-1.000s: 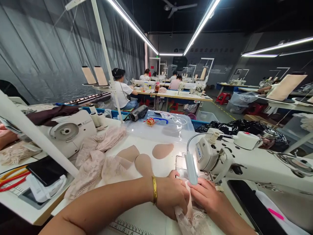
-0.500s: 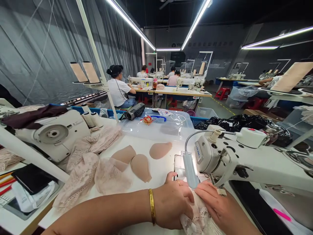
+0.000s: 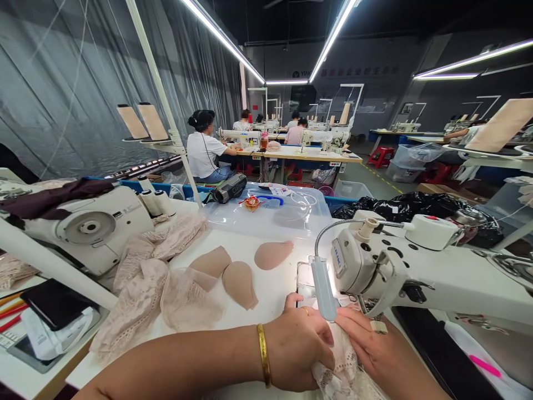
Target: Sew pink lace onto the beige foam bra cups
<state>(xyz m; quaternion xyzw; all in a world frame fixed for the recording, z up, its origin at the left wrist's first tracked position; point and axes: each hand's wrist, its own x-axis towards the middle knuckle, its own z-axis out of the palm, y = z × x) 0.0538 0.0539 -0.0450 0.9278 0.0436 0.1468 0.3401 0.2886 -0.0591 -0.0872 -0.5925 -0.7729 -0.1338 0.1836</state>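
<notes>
My left hand, with a gold bangle on the wrist, is closed over a piece of pale lace fabric just in front of the needle area of the white sewing machine. My right hand lies on the same lace from the right, fingers pressed on it under the machine head. The small lamp on a flexible neck lights the spot. Three beige bra cups lie on the white table beyond my hands.
A heap of pink lace lies at left beside a second white machine. A clear plastic bin stands behind the cups. A phone and cords lie far left. Other people sew at distant tables.
My hands have stayed at the needle and bunched the lace a little more. The view has tilted slightly down and steadied.
</notes>
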